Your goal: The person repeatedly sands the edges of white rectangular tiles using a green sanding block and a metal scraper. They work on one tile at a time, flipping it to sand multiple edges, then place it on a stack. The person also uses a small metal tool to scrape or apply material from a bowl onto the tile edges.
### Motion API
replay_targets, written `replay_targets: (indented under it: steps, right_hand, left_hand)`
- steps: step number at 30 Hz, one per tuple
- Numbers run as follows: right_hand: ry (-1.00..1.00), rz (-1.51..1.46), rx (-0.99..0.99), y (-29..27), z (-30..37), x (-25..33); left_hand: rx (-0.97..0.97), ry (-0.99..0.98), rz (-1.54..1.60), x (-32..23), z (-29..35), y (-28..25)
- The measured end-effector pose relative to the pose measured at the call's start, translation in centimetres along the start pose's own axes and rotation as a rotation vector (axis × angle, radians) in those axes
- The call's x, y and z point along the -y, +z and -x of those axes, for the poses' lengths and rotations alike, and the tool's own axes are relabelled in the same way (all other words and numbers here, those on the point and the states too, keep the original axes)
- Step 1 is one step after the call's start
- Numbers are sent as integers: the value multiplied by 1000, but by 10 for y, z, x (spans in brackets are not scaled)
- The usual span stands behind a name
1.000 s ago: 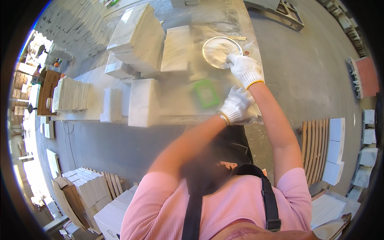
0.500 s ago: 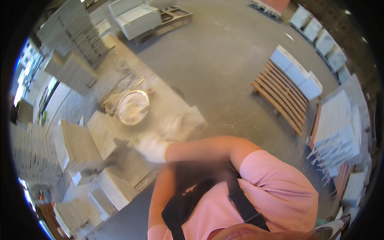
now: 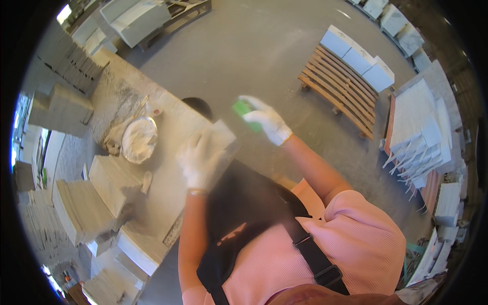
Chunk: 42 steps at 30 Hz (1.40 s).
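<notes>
My right hand (image 3: 266, 121), in a white glove, grips a green block (image 3: 247, 115), perhaps a sponge or scouring block, out past the bench edge over the floor. The gloved left hand (image 3: 197, 161) is blurred by motion and holds a pale stone tile (image 3: 223, 133) at the bench's near corner. Left of it on the dusty workbench (image 3: 168, 109) stands a round metal-rimmed bowl (image 3: 139, 140) with white paste or powder inside. A crumpled tan cloth (image 3: 114, 138) lies against the bowl, and a small cup (image 3: 154, 107) sits behind it.
Stacks of stone tiles (image 3: 84, 208) crowd the bench's left side, with more at the back left (image 3: 63, 63). A dark round object (image 3: 198, 107) is beside the bench edge. Across the floor are a wooden pallet (image 3: 338, 89) with white boxes and a strapped slab stack (image 3: 414, 129).
My right hand has swung from the tile stacks out to the right and now has the green block in it. The left hand stays at the tile. The view has shifted.
</notes>
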State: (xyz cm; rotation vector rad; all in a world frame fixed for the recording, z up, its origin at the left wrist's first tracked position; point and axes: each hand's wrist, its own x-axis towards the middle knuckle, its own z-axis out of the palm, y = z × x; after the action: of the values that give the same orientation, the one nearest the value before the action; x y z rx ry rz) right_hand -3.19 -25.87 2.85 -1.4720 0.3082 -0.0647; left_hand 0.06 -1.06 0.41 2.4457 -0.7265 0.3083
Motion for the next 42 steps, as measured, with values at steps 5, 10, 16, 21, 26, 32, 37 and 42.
replay_targets:
  steps: [5,10,16,21,26,32,37,42]
  right_hand:
    - [50,-155,29,-19,4,-36]
    - [-7,-8,83,20,-9,-57]
    - [60,-118,32,40,-24,-51]
    - [60,-28,27,30,2,-36]
    - [-6,15,-51,51,-37,-38]
    - [54,133,22,35,4,-31]
    - [-47,159,-66,48,-36,-41]
    - [-77,204,14,30,-12,-47]
  left_hand:
    - [3,7,-13,6,2,6]
    - [-44,15,-13,7,1,11]
    - [-36,31,8,8,0,10]
    - [-39,26,-2,7,-2,10]
    - [-12,27,46,6,-4,7]
    - [-28,40,34,9,-2,9]
    - [-10,35,21,9,0,9]
    - [-30,32,39,8,-1,9]
